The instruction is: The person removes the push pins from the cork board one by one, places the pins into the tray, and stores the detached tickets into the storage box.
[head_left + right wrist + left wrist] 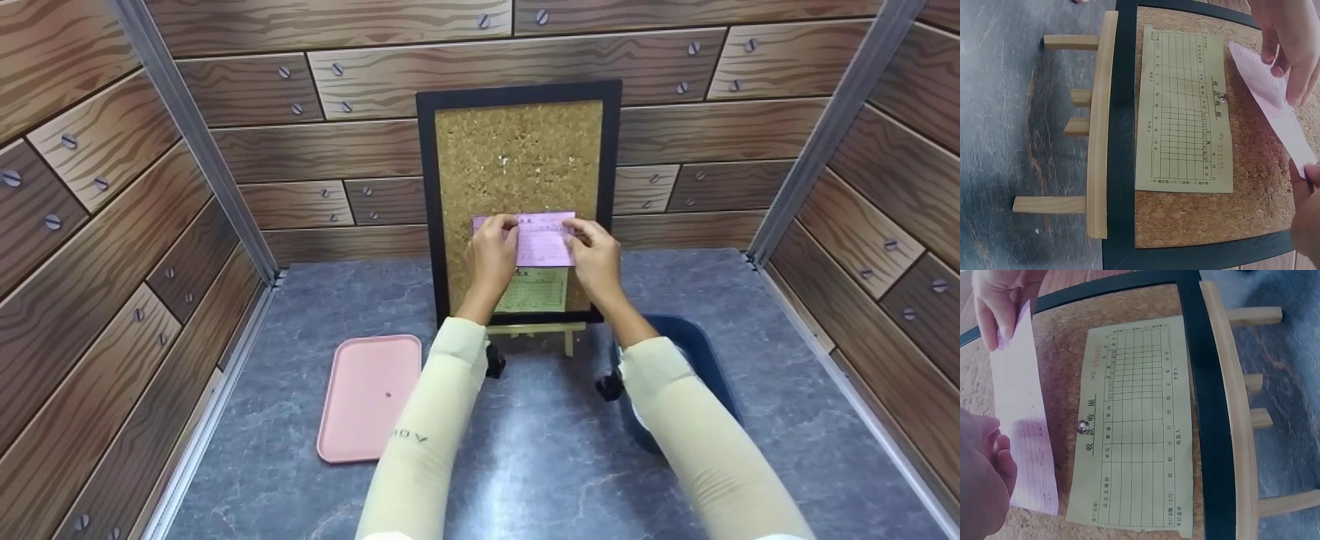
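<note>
A pink receipt slip (pixel 546 244) is held sideways in front of the cork board (pixel 517 180), its printed side facing me. My left hand (pixel 491 253) pinches the slip near its left end. With thumb and fingers, my right hand (pixel 598 259) grips the right end at the upper corner. In both wrist views the slip's lower edge stands off the cork. Just below it, a green receipt slip (pixel 1134 430) lies flat on the board, fixed by a shiny round-headed pin (pixel 1083 427) at its top middle.
The board's black frame (pixel 611 161) leans on a small wooden easel (pixel 1100 129). A pink tray (pixel 367 397) lies to the left on the grey marbled table (pixel 525 480). At the right, a dark blue bin (pixel 697 352) is partly covered by my right arm. Wood-patterned walls surround the table.
</note>
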Tool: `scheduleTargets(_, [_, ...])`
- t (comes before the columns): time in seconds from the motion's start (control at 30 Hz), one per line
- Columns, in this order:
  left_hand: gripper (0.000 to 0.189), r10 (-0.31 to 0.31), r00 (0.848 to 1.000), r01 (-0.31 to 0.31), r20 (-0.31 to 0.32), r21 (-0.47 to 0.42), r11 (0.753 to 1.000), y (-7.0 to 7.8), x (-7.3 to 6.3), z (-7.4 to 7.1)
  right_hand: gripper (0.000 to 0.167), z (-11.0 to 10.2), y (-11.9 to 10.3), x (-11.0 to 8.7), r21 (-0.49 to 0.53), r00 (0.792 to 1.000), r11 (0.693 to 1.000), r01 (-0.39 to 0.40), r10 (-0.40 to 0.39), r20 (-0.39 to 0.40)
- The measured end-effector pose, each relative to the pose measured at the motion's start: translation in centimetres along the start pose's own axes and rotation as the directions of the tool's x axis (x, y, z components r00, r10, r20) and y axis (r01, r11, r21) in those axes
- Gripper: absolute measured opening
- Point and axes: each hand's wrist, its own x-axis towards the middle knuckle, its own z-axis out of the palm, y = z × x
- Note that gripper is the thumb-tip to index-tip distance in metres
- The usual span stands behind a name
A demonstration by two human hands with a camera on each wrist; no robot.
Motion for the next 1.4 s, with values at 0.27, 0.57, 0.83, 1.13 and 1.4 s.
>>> scheduleTargets(0.27, [0.01, -0.032, 0.999, 0.031, -0.007, -0.102, 0.994, -0.8, -0.9, -1.5, 0.022, -1.1, -0.4, -0.6, 0.037, 0.999, 0.999, 0.032, -0.032, -0.002])
scheduleTargets(0.57, [0.01, -0.07, 0.997, 0.063, -0.035, -0.164, 0.984, -2.4, -2.5, -4.4, 0.023, -3.1, -3.6, -2.1, 0.085, 0.999, 0.995, 0.053, -0.053, -0.002])
scheduleTargets(0.83, [0.009, -0.101, 0.993, 0.086, -0.061, -0.205, 0.975, -4.8, -4.3, -7.3, 0.024, -5.9, -5.6, -3.9, 0.068, 0.999, 0.997, 0.047, -0.045, -0.025])
scheduleTargets(1.13, [0.01, -0.15, 0.987, 0.139, -0.059, -0.157, 0.978, -8.2, -6.0, -10.1, 0.026, -8.9, -4.5, -5.6, 0.064, 0.998, 0.998, 0.017, -0.013, -0.064])
scheduleTargets(1.4, [0.01, -0.242, 0.97, 0.236, -0.025, -0.153, 0.96, -10.9, -8.1, -11.6, 0.026, -11.3, -3.2, -7.1, 0.055, 0.992, 0.997, -0.057, 0.062, -0.107])
